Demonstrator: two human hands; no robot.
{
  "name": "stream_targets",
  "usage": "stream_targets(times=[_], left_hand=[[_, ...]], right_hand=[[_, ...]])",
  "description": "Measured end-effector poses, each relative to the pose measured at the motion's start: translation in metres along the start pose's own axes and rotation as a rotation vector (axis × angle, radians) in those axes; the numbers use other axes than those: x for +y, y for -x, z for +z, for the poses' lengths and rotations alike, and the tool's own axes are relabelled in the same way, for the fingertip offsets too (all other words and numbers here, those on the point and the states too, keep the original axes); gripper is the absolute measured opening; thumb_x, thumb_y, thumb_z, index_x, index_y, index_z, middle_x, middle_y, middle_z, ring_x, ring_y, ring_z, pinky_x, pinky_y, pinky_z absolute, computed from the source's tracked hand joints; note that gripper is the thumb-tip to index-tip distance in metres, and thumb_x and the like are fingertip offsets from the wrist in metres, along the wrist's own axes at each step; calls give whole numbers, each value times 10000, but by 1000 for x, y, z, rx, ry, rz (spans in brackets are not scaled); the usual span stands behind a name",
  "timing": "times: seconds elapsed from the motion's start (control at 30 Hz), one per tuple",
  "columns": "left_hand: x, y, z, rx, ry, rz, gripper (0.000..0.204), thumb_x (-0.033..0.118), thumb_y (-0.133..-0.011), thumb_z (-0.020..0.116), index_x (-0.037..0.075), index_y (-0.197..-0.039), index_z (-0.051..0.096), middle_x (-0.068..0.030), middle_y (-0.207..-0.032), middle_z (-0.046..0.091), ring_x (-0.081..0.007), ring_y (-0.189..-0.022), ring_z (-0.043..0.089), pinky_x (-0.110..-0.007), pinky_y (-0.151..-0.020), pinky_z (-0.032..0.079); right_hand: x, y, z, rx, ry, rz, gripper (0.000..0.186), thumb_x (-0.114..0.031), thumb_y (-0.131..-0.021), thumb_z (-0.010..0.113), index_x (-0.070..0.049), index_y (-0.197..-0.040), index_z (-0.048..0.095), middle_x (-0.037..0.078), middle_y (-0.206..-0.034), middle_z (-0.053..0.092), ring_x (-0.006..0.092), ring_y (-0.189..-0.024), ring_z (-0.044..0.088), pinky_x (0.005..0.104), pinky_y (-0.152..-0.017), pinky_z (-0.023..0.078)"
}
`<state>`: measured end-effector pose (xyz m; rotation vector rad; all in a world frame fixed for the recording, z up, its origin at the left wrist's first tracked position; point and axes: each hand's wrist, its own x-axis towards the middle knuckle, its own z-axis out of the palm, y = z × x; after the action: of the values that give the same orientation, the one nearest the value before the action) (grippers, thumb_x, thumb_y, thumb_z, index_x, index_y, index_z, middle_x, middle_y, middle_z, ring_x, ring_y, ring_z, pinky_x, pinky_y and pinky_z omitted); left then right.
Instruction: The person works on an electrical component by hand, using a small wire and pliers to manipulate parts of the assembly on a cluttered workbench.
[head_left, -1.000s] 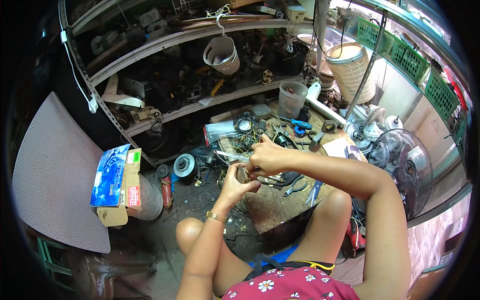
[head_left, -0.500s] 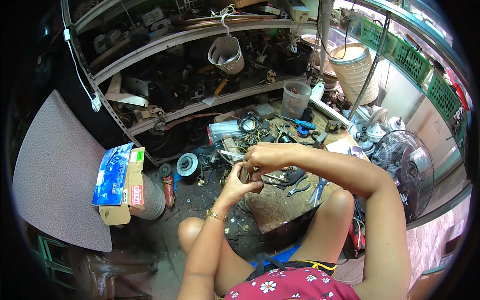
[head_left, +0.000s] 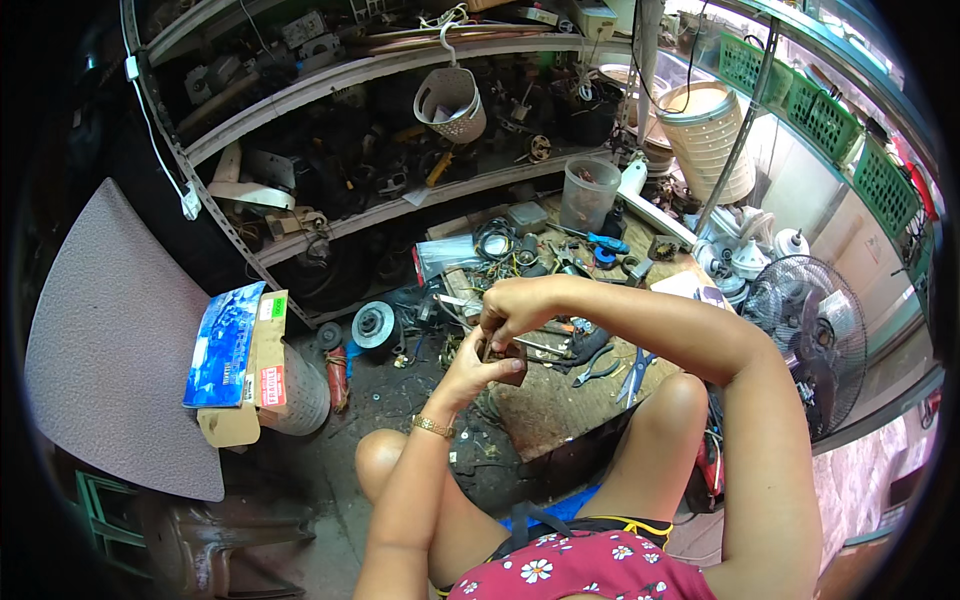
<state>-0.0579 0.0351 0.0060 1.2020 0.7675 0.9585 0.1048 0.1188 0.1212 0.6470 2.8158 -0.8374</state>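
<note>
One brown block [head_left: 514, 376] in left hand [head_left: 468, 374], clasped between thumb and fingers, near left edge of surface [head_left: 548, 412]. Right hand [head_left: 514, 308] at block's top, fingers curled; cannot tell whether it grips anything. Pliers [head_left: 592, 369] and scissors [head_left: 634, 379] lie on surface, right of block.

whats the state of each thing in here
left hand, closed around brown block
brown block, held
right hand, at the block, grip unclear
clear tub, open-topped, things inside
basket, hanging by its hook
fan, no visible spin
pliers, lying unheld
scissors, lying unheld
cardboard box, flap open
</note>
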Motion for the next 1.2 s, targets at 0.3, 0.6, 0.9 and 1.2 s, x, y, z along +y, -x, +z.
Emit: stream_targets(times=[0.3, 0.6, 0.9, 1.2], left_hand=[[-3, -1, 2, 28, 48, 17, 653, 159, -776, 865, 3, -1297, 503, -57, -1118, 624, -139, -1017, 621, -295, -891, 511], [-7, -5, -2, 116, -12, 19, 717, 197, -751, 880, -6, -1321, 497, -70, -1168, 610, -150, -1073, 608, -308, -945, 501], [-13, -6, -1, 113, -34, 49, 691, 174, -754, 874, -1, -1305, 497, -74, -1193, 610, -151, -1095, 606, -321, -968, 491], [-3, -11, -5, 105, 70, 1, 622, 116, -785, 848, -7, -1295, 515, -67, -1174, 632, -161, -1080, 618, -314, -959, 504]], right_hand=[[9, 17, 1, 139, 39, 131, 226, -277, -763, 765, -184, -966, 800, 86, -913, 761, 270, -898, 715, 390, -791, 523], [2, 23, 19, 258, -19, 243, 259, -259, -818, 743, -119, -1034, 772, 116, -918, 755, 291, -876, 721, 396, -787, 527], [-3, 14, 28, 198, 63, 229, 241, -248, -732, 741, -138, -943, 786, 129, -872, 751, 307, -849, 726, 417, -753, 551], [0, 9, 10, 189, 56, 137, 234, -191, -805, 734, -59, -998, 749, 160, -916, 741, 330, -874, 715, 418, -779, 537]])
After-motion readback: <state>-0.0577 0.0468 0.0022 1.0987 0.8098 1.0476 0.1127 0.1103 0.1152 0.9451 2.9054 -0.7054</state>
